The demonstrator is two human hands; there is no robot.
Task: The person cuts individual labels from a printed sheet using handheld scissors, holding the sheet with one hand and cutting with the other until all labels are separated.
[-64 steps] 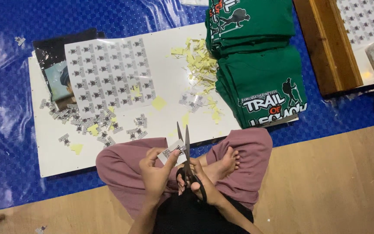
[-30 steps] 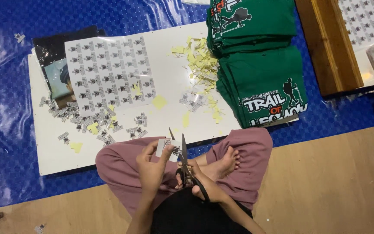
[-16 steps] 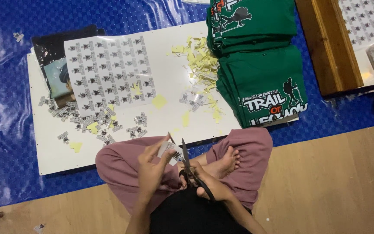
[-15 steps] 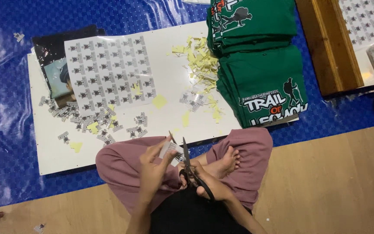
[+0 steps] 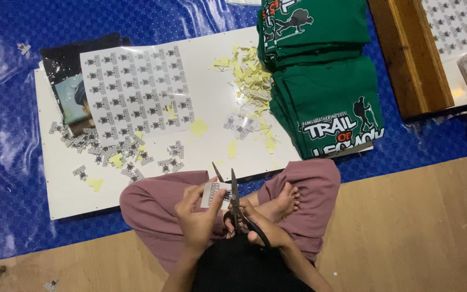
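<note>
Two hands meet over the crossed legs: the left hand pinches a small white printed sticker by its edge, while the right hand grips black-handled scissors, blades parted around the sticker. Beyond lies a white board strewn with cut stickers and yellow scraps, an uncut sheet, then folded green shirts.

The blue tarpaulin looked glossy plastic; the floor was matt wood. Green T-shirts were soft cloth, the sticker sheet paper, the scissors dark metal.
</note>
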